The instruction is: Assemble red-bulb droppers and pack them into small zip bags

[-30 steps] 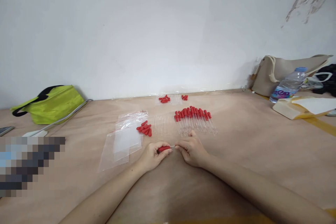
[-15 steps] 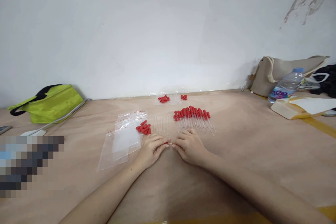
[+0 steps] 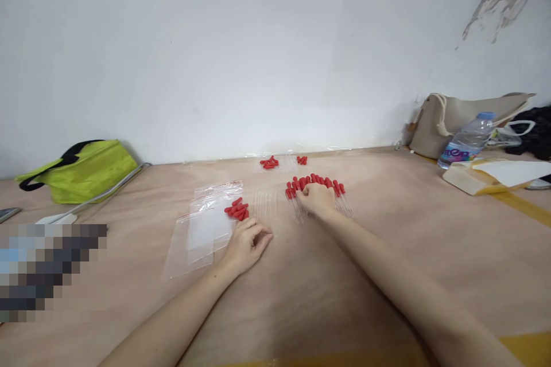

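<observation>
My right hand (image 3: 317,199) reaches over a row of glass droppers with red rubber bulbs (image 3: 340,188). Its fingers are closed at the bulb end of a dropper and hide most of it. My left hand (image 3: 247,245) rests on the table, thumb and forefinger tips together, with nothing visible in them. Just beyond the left hand lies a small pile of loose red rubber bulbs (image 3: 238,210). Bare glass tubes (image 3: 266,204) lie side by side between that pile and the droppers.
Clear zip bags (image 3: 189,246) lie left of the bulbs. Farther back are bagged red bulbs (image 3: 270,163). A lime-green bag (image 3: 92,172) stands at left; a water bottle (image 3: 467,140), a beige bag (image 3: 456,114) and an opened packet (image 3: 473,176) at right.
My hands were together over a dropper with a red bulb. The right hand has moved forward and right to the dropper row; the left stayed nearly in place and no red bulb shows in it.
</observation>
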Available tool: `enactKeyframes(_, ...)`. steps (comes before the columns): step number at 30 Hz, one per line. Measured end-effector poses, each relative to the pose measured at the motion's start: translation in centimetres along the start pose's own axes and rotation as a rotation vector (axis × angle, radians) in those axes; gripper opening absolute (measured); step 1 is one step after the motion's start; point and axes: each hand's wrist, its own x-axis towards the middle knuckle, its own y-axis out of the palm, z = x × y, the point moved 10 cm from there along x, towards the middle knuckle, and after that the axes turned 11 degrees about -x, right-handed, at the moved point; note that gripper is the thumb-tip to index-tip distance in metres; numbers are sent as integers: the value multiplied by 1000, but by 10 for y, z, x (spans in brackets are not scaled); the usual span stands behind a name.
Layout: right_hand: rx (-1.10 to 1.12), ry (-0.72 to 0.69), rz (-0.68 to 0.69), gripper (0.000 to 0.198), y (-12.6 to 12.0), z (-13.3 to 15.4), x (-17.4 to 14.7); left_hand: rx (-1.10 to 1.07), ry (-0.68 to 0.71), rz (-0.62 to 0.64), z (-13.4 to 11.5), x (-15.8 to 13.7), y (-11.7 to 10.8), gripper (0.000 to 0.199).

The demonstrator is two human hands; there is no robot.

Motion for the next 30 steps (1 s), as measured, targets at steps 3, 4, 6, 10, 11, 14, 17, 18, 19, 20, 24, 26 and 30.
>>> enactKeyframes(3, -48, 11, 4, 31, 9, 5, 4, 14, -11, 22, 0, 0, 2, 15)
enactKeyframes(4, -60, 12, 4, 31, 10, 6, 4, 24, -16, 25, 0, 0, 2, 16)
enactKeyframes(6, -80, 9, 5, 32, 12, 6, 4, 44, -30, 33, 2, 0, 3, 17)
enactKeyframes(10, -107, -18, -23, 33, 9, 9, -1, 41, -41, 38, 4, 1, 4, 17)
enactKeyframes(11, -103, -45, -46, 31, 6, 14, -3, 36, -41, 37, 4, 1, 3, 16)
enactKeyframes(14, -73, -178, -105, 25, 1, 34, -12, 34, -39, 45, 4, 1, 5, 14)
enactKeyframes(17, -102, -243, -94, 22, 5, 50, -19, 40, -35, 59, 1, -1, 9, 12)
enactKeyframes(18, -126, -239, -81, 23, 7, 53, -20, 43, -32, 52, 0, -1, 8, 12)
enactKeyframes(19, -151, -230, -62, 23, 10, 54, -20, 48, -29, 36, -1, -1, 5, 12)
enactKeyframes(20, -171, -222, -41, 24, 13, 56, -20, 56, -28, 6, 0, 1, 0, 12)
enactKeyframes(24, -202, -224, 20, 24, 20, 63, -19, 123, -176, -224, 31, 19, -51, 18)
enactKeyframes(26, -208, -232, 40, 22, 22, 68, -18, 176, -407, -240, 71, 30, -74, 14)
enactKeyframes(30, -210, -230, 63, 21, 23, 74, -17, 172, -565, -116, 129, 55, -87, 17)
